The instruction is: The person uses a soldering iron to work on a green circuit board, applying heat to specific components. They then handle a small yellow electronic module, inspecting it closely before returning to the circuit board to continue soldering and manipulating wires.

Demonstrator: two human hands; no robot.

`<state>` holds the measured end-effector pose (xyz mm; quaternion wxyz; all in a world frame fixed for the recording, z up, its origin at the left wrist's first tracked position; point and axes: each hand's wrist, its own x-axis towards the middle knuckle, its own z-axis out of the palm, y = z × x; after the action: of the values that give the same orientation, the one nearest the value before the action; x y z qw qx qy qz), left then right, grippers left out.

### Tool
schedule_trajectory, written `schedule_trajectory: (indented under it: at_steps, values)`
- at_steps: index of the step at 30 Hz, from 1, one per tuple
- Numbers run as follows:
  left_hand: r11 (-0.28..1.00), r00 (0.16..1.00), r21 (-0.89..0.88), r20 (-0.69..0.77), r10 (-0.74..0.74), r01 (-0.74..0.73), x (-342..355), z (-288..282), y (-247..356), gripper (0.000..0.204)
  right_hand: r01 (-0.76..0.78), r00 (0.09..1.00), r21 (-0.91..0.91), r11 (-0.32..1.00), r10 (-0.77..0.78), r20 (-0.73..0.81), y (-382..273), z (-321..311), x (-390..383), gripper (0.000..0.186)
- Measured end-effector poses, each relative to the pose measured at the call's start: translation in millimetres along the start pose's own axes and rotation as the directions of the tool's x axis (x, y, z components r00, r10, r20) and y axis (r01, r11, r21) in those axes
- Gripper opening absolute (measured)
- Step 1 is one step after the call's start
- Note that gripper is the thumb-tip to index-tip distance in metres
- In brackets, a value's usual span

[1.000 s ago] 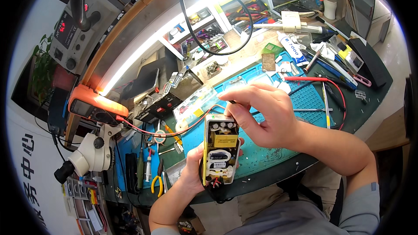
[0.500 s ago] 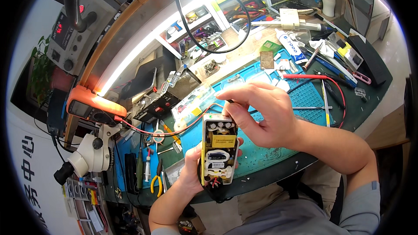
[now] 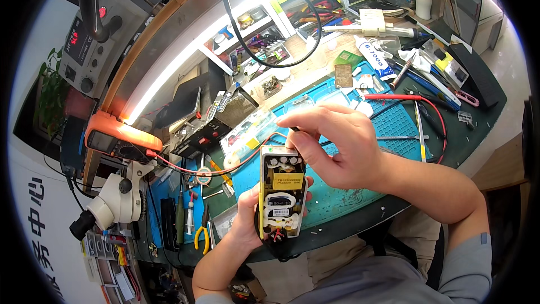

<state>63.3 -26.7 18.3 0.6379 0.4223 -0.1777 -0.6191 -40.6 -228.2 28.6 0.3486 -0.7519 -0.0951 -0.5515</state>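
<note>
An opened power adapter [image 3: 288, 182], with a yellow label and circuit parts bare inside its casing, is held upright over the mat's near-left part. My left hand [image 3: 246, 220] is wrapped round it from the left, fingertips showing at its right edge. Above its far end, my right hand [image 3: 344, 149] pinches thumb and forefinger together. A small dark piece [image 3: 295, 129] shows between these fingers; its kind is too hidden to tell. The thumb is close to the adapter's top edge; whether they touch I cannot tell. A black cable [image 3: 284, 258] hangs below the adapter.
Beneath lies a blue-green work mat [image 3: 337, 202]. An orange multimeter [image 3: 121, 137] at left trails a red lead [image 3: 199, 170]; a red probe [image 3: 388, 97] lies at right. A microscope [image 3: 115, 200], yellow-handled pliers [image 3: 202, 236], a glue tube [image 3: 374, 59] and a hanging black cable [image 3: 319, 22] surround the bench.
Both hands and the adapter keep almost the same pose. The view has shifted very slightly. Nothing has visibly been taken up or let go.
</note>
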Motion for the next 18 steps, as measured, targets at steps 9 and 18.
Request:
schedule_trajectory:
  at_steps: [9,18]
  values:
    - [1.000,1.000,0.013,-0.005,0.008,-0.008,0.1,3.4,0.3,0.079,-0.007,1.000,-0.004,1.000,0.007,0.017,-0.1,-1.1,-0.4,0.022]
    - [0.997,1.000,0.074,-0.014,0.007,-0.006,0.0,2.4,-0.2,0.081,0.000,1.000,0.004,1.000,0.000,0.019,-0.5,-1.7,-0.3,0.022]
